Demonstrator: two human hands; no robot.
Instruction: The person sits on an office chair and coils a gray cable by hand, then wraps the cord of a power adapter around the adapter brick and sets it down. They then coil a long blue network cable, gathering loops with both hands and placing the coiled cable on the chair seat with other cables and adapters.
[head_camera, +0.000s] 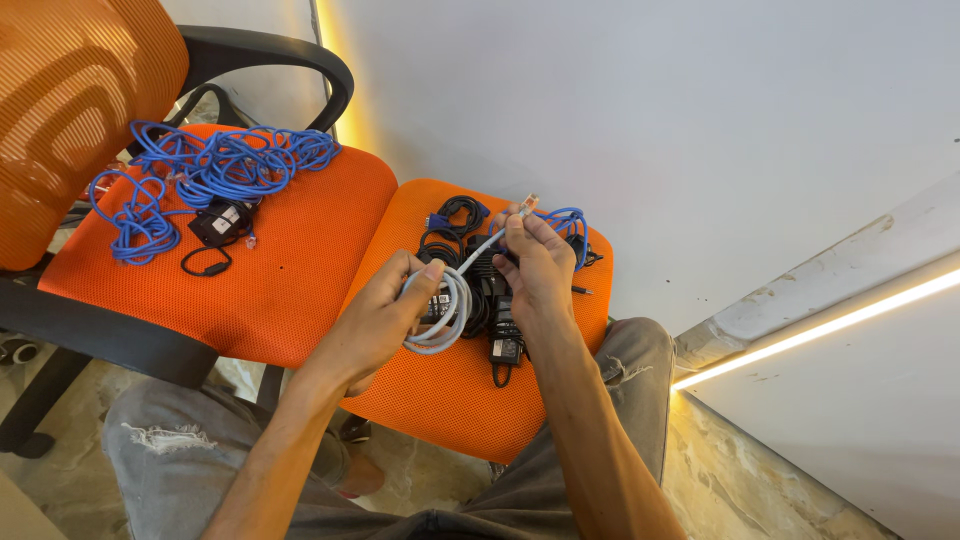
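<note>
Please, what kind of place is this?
Probably an office or workroom corner: two orange office chairs by a white wall, heaped with blue cables and black adapters, over a stone floor.

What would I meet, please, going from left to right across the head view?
Chair back → blue cables → black adapter → left hand → white cable coil → right hand → lit strip.

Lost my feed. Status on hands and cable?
Left hand grips coiled pale grey network cable. Right hand pinches its clear plug end. Black power adapters underneath on orange seat.
</note>
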